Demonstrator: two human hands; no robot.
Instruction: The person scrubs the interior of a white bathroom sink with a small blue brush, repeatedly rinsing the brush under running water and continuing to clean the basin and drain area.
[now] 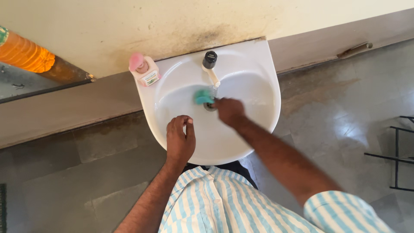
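Low in the frame, the left hand (180, 140) rests loosely curled on the front rim of the white ceramic wall-mounted basin (263, 69), apparently bracing. Further up, the right hand (229, 111) clamps a small teal scrubbing sponge (202, 96) at centre, under the running black-topped tap (210, 62).

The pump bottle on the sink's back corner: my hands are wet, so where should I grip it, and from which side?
Probably grip the pump bottle around its squat body, below the pink pump head, coming from the front with the left hand. It stands on the sink rim, close to the wall, so the back is closed off, and the head likely gives when squeezed.
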